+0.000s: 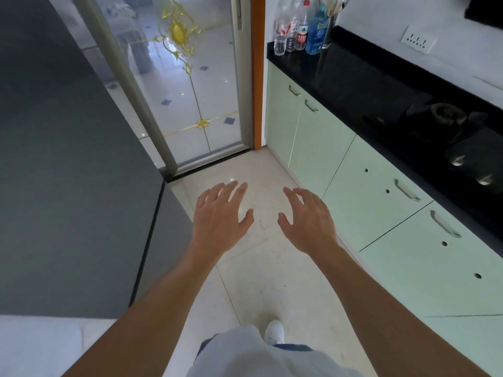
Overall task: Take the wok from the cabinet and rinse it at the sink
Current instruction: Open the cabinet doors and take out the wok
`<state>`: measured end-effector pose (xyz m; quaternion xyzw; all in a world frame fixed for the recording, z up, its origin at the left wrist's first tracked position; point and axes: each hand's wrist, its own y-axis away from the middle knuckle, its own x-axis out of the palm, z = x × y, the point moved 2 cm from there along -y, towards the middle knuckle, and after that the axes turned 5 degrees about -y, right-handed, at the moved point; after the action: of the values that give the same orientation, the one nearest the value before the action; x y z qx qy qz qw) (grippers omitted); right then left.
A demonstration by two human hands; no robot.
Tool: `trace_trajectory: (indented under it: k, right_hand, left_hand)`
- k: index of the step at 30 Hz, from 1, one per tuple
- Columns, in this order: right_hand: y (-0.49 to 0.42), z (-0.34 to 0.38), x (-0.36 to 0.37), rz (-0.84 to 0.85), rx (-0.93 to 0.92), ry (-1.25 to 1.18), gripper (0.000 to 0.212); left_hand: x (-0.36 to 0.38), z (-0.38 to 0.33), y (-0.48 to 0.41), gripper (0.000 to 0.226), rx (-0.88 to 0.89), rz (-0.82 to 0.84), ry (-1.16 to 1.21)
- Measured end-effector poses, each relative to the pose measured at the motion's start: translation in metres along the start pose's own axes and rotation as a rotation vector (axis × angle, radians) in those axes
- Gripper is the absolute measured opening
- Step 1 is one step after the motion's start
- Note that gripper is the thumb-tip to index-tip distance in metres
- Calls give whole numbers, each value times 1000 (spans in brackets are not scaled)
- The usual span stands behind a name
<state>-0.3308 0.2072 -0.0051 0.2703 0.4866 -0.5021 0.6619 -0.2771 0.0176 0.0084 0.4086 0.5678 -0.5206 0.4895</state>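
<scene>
My left hand [221, 216] and my right hand [306, 219] are stretched out side by side over the pale floor tiles, palms down, fingers spread and holding nothing. To the right runs a row of pale green cabinet doors [321, 142] with metal handles [405, 190], all closed, under a black countertop [362, 85]. No wok and no sink are in view.
A large grey appliance [68, 159] fills the left side. A glass sliding door with gold ornament [187, 85] stands ahead. Several bottles [302, 28] and a utensil holder [330, 25] sit at the counter's far end. A built-in hob with knobs [468, 164] lies at right.
</scene>
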Motion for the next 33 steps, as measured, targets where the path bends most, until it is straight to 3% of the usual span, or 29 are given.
trace_trajectory:
  k: [16,33]
  right_hand:
    - [-144,-18,33,77,-16,-5,57]
    - [-389,40,83,111,75,45,58]
  left_hand:
    - [43,28,-134,57,-82,8,66]
    - [92,154,-366,60,-17,81,109]
